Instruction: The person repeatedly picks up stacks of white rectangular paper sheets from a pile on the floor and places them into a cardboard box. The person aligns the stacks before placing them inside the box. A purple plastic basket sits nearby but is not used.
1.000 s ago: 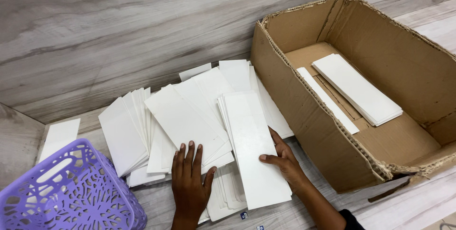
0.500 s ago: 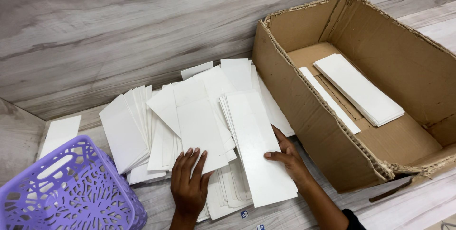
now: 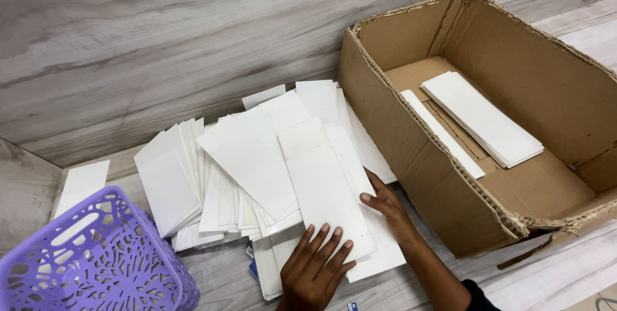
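My left hand (image 3: pixel 315 266), flat and open, has slid a white card (image 3: pixel 324 186) rightward against the stack (image 3: pixel 379 247) under my right hand (image 3: pixel 385 205).

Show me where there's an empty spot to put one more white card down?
Inside the cardboard box, the brown bottom near its front wall, beside the card stack, is bare. So is the floor strip between the purple basket and the spread cards. It is crowded where both hands, left hand and right hand, press the pile.
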